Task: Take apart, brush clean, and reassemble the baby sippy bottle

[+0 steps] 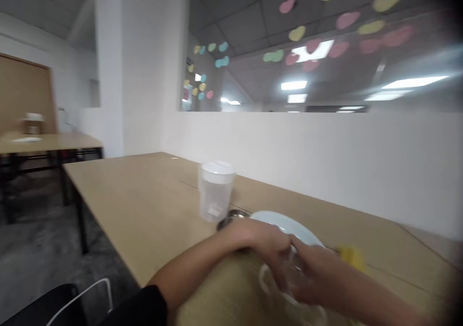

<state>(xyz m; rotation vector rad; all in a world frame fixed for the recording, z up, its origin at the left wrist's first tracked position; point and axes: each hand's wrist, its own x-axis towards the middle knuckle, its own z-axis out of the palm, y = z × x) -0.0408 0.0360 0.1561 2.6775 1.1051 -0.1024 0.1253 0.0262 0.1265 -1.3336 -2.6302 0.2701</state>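
Both of my hands come together low in the picture, over the near part of the wooden table [152, 196]. My left hand [269, 244], bent at the wrist, and my right hand [318, 273] are closed around a clear, see-through object [294, 270]. It is blurred, and its exact kind cannot be made out. Just behind the hands lies a pale plate [289, 224], partly covered by them. Beside my left wrist is a shiny metal dish [233, 216], mostly hidden by the wrist.
A translucent plastic tub with a lid [217, 191] stands behind the metal dish. Something yellow [351, 257] lies beyond my right forearm. A white wall [289, 152] borders the table's far side. Another table [72, 141] is at the left, and a white cable [83, 294] hangs lower left.
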